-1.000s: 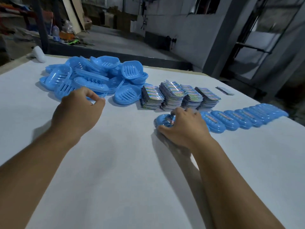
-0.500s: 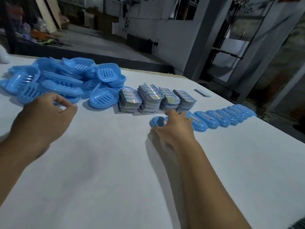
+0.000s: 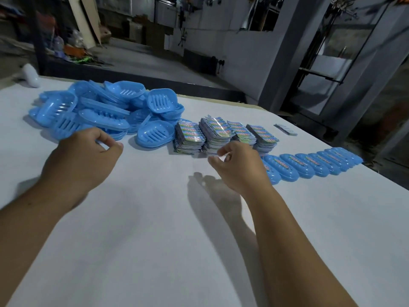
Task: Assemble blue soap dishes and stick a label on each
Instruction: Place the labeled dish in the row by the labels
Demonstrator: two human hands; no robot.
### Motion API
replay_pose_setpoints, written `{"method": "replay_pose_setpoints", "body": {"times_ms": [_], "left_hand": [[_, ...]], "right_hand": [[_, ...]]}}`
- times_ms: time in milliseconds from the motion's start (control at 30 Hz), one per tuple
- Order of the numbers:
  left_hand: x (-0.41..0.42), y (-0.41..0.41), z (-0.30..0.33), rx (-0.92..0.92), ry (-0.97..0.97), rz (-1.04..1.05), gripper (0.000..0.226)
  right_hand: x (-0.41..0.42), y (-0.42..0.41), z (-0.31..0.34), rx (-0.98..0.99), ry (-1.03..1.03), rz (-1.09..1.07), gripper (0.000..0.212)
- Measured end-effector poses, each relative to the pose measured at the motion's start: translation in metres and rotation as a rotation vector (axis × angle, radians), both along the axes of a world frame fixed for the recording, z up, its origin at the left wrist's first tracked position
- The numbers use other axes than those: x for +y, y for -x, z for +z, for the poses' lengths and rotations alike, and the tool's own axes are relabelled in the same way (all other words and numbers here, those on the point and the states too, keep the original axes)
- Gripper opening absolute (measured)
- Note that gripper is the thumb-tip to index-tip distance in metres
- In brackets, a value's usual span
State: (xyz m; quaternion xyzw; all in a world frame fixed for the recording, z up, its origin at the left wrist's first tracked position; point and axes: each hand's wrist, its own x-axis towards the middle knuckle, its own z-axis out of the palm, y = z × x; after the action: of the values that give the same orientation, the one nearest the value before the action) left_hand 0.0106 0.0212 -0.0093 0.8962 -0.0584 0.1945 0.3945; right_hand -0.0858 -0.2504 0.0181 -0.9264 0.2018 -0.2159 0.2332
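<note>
The loose blue soap dish parts point(image 3: 104, 111) lie in a jumbled heap at the far left of the worktop point(image 3: 155, 229), oval shells of smooth, slightly glossy plastic, some with slotted draining floors turned up, some tipped on edge. One slotted tray point(image 3: 155, 134) sits alone at the heap's right edge, just beside the label stacks point(image 3: 225, 134): four squat piles of small printed sheets with shiny, colourful faces, their edges fanned and uneven. To the right, a row of finished dishes point(image 3: 314, 165) overlaps like tiles, each bearing a label strip along its top.

The left hand point(image 3: 81, 160) hovers near the heap's near edge, fingers loosely curled, holding nothing I can see. The right hand point(image 3: 239, 165) hangs just in front of the stacks with thumb and fingertips drawn toward each other; it appears empty, though a thin label between them would be hard to see.

The likely trouble lies in the heap: pulling one shell from the tangle could drag its neighbours and slide them across the smooth white worktop. The glossy labels may cling together, so two could lift at once, or a stack could topple when brushed.
</note>
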Motion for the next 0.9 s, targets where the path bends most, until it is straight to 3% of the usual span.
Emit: {"method": "replay_pose_setpoints", "body": {"times_ms": [333,500,600,733,900], "left_hand": [[0.011,-0.001,0.012,0.154,-0.146,0.014,0.017],[0.03,-0.008,0.014,0.13,-0.199,0.118,0.013],[0.043,-0.013,0.014,0.121,-0.248,0.186,0.013],[0.053,-0.019,0.012,0.114,-0.291,0.226,0.008],[0.058,-0.03,0.003,0.024,-0.286,0.172,0.037]], "right_hand": [[0.078,-0.054,0.018,0.195,0.187,0.43,0.016],[0.096,-0.08,-0.006,0.167,0.147,0.43,0.015],[0.099,-0.084,-0.024,0.03,0.118,0.418,0.026],[0.101,-0.09,-0.029,-0.005,0.108,0.428,0.043],[0.102,-0.089,-0.031,-0.038,0.087,0.431,0.044]]}}
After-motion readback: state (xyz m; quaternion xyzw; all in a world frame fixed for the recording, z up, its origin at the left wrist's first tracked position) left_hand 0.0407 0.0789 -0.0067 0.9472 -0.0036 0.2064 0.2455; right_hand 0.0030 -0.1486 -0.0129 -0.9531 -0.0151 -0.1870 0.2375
